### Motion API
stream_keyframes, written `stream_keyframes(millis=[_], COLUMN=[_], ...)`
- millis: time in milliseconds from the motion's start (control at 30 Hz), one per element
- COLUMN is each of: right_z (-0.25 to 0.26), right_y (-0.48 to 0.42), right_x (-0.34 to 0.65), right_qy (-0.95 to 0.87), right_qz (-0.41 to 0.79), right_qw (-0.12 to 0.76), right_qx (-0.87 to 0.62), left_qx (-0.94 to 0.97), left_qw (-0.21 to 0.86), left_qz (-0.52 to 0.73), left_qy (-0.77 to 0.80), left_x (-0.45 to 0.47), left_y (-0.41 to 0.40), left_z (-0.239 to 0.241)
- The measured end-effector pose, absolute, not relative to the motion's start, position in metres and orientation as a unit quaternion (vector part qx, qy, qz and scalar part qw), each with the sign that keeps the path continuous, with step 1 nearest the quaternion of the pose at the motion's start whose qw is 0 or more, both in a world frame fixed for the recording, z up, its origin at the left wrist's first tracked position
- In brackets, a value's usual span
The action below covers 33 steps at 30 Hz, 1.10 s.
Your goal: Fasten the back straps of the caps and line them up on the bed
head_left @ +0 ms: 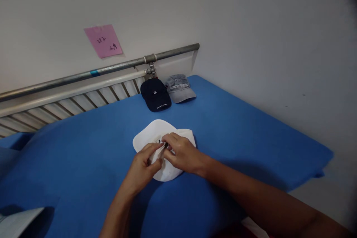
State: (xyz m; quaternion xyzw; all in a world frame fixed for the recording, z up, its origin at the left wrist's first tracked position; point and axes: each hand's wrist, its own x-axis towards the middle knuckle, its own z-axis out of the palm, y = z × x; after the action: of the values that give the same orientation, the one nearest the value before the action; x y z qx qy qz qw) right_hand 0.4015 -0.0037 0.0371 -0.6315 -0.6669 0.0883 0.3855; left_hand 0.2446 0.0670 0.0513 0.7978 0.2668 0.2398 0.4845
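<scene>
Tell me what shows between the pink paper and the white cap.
In the head view, from the pink paper down to the white cap: the metal pipe, then the radiator, then blue cloth.

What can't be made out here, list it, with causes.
Head view: dark marking on the white cap, partly covered by hands.
Head view: dark piece at the right hand, mostly covered by fingers.
Head view: brim lettering on the navy cap, too small to read.
Head view: pale object, cut off by left and bottom edges.

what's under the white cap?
Blue cloth shows around the edges of the white cap. Directly beneath is covered by the cap; can't tell whether anything else is there.
</scene>
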Motion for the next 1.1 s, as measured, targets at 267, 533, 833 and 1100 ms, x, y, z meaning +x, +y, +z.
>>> stream_keyframes(millis=[267,533,833,1100], right_z=[0.038,0.046,0.047,0.043], right_y=[-0.005,-0.004,0.002,0.01], right_x=[0.404,0.407,0.416,0.424], right_qy=[-0.68,-0.598,-0.548,-0.45], right_qz=[0.108,0.233,0.44,0.391], right_qw=[0.383,0.502,0.51,0.532], right_qx=[-0.615,-0.58,-0.496,-0.602], left_qx=[0.756,0.688,0.603,0.579], left_qw=[0.545,0.616,0.693,0.714], left_qz=[0.195,0.205,0.243,0.271], left_qy=[0.305,0.325,0.312,0.286], left_x=[0.241,0.243,0.238,0.235], left_y=[0.069,0.071,0.078,0.079], left_z=[0.051,0.051,0.042,0.039])
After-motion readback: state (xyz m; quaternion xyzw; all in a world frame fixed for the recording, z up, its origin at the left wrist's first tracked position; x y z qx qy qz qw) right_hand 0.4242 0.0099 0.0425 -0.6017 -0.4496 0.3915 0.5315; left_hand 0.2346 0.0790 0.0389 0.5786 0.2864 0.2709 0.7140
